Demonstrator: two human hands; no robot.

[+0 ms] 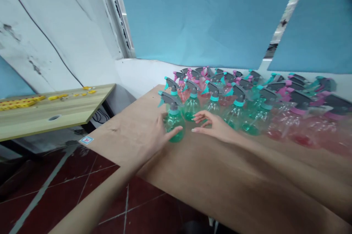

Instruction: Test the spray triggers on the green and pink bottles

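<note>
Head view: I see a brown table (209, 175), with rows of green and pink spray bottles (238, 114) along its far side. My right hand (213, 126) is just in front of them, fingers and thumb apart. My left hand (158, 133) clasps the nearest green bottle (173, 119), upright at the group's left end.

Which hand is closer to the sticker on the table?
Left. The left hand curls around a green bottle, to the sticker's right; the right hand is farther right, past that bottle.
</note>
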